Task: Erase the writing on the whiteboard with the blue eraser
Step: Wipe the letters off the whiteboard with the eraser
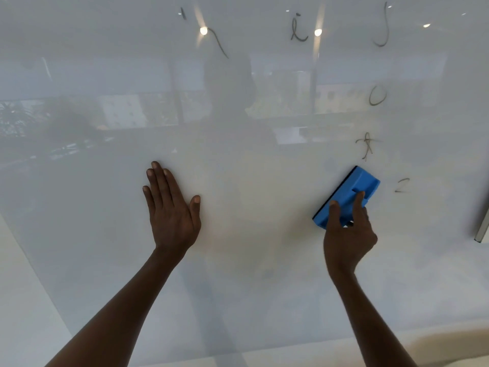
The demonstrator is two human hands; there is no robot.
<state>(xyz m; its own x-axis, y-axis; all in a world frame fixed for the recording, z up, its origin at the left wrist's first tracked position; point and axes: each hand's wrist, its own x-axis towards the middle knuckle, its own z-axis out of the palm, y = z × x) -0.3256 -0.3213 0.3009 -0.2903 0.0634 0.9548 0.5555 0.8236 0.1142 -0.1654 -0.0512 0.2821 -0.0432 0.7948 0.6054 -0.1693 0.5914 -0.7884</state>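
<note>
Even, soft daylight is filling the view. The glossy whiteboard [251, 234] is mirroring ceiling lights [203, 30] as bright glare spots and hazily reflecting windows. Written marks [299, 29] are showing slight blur. Wide-angle distortion is bending the edges.

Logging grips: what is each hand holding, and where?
Right hand grips the blue eraser at its lower end. Left hand holds nothing, flat on the whiteboard.

Blue eraser [346, 196] — dark grey writing [377, 95] — glossy white whiteboard [251, 160].
</note>
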